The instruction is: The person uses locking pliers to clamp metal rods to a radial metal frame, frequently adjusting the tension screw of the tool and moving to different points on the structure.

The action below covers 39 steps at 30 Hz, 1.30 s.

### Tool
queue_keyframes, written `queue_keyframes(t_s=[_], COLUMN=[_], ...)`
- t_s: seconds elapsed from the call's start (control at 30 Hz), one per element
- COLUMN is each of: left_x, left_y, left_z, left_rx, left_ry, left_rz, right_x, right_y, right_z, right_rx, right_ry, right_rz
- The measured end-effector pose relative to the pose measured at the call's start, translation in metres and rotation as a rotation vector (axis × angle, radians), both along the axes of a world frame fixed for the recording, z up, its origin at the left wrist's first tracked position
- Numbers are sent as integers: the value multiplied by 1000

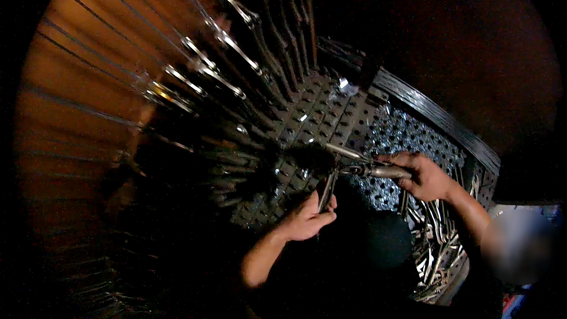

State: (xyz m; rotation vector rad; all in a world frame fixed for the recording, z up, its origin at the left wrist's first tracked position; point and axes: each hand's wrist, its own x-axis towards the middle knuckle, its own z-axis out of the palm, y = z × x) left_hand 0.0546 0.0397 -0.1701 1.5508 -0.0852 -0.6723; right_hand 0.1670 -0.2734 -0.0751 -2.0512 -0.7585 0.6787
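Observation:
My left hand (307, 218) is closed around a slim metal tool (326, 190) that points up toward a dark perforated metal board (322, 112). To its right, my right hand (424, 176) grips the thick end of a shiny metal bar (378, 171) lying roughly level. The two metal pieces meet near the board's lower edge, just above my left hand. The light is dim, so the joint between them is hard to make out.
Several wrenches (195, 74) hang in rows on a wooden wall (88, 41) at the left. A bin of loose metal rods and tools (440, 257) lies at the lower right, beside shiny perforated sheet (407, 136). A dark round shape (387, 239) sits between my forearms.

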Motion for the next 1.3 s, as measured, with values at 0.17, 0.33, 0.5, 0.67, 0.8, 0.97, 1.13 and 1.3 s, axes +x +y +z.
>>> queue_keyframes(t_s=[0.17,0.33,0.5,0.67,0.8,0.97,1.13,1.3], left_x=[4,12,16,13,13,17,18,12], left_y=[6,9,5,0,-4,-19,-28,-27], left_z=[-7,2,-6,5,29,61,72,74], left_rx=[-134,-130,-297,-454,-458,-559,-607,-639], left_ry=[364,313,405,367,278,298,252,244], left_rz=[126,67,70,164,126,151,95,42], right_x=[-4,-2,-27,-90,-109,-113,-110,-29], right_y=[8,4,-44,-54,-54,-52,-48,23], right_z=[-19,-31,-166,-306,-340,-367,-375,-201], right_rx=[-419,-150,194,-50,-511,-622,-673,370], right_ry=[-503,-427,-20,-84,-2,-299,-621,513], right_rz=[195,116,-207,-405,-419,-322,-282,-646])
